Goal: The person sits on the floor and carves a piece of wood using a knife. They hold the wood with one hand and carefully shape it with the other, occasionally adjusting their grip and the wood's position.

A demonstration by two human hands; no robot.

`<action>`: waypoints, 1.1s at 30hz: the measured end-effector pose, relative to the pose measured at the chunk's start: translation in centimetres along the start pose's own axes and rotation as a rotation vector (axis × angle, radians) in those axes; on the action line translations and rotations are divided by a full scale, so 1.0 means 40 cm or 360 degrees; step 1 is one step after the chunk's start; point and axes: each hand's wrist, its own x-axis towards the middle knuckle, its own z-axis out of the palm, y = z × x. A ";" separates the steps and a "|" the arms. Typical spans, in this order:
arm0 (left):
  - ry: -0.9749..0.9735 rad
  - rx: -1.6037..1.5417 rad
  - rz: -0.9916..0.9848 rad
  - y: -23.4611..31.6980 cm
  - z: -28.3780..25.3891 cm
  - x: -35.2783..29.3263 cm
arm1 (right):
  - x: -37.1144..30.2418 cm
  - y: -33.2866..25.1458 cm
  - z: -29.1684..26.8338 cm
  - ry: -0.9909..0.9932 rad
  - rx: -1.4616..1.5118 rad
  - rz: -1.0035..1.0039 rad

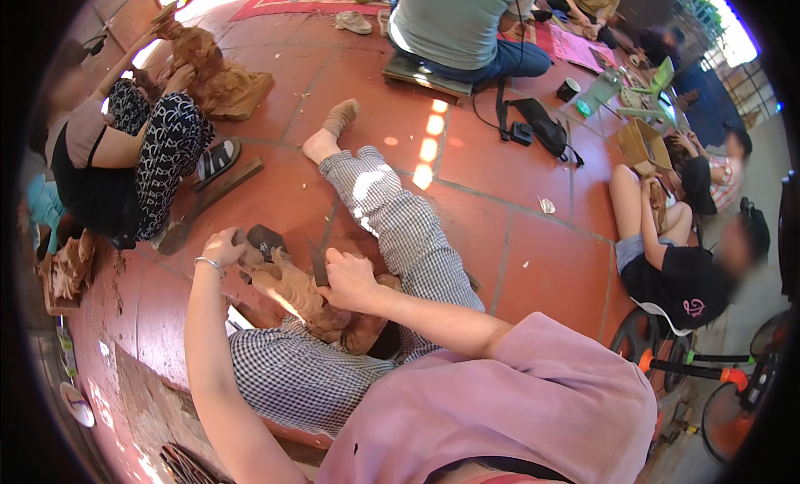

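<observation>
The left hand (223, 249) clasped the reddish-brown carved wooden figure (293, 291) on the lap while the right hand (350, 281) gripped a dark flat chisel (317, 264); shallow, steady cuts seemed wisest.

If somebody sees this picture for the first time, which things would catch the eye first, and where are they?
In the lower middle, the left hand steadies a brown wooden carving that rests on the checked trousers, while the right hand grips a dark chisel against it. At the upper left, another person works on a larger wooden carving on the red tiled floor. More people sit at the top and the right.
</observation>
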 end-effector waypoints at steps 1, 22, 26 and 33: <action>-0.0008 -0.0004 -0.0006 0.008 -0.003 0.003 | 0.001 0.015 -0.001 -0.0055 0.0087 0.0089; 0.0015 -0.0006 0.0022 -0.013 0.010 0.001 | -0.003 0.010 -0.020 -0.0124 0.0183 0.0244; 0.0024 0.0015 0.0028 -0.002 0.012 0.011 | 0.026 0.100 0.023 -0.0194 0.0449 0.0189; 0.0008 -0.0128 0.0097 -0.031 0.024 0.008 | 0.036 0.073 0.004 -0.0103 0.0176 0.0107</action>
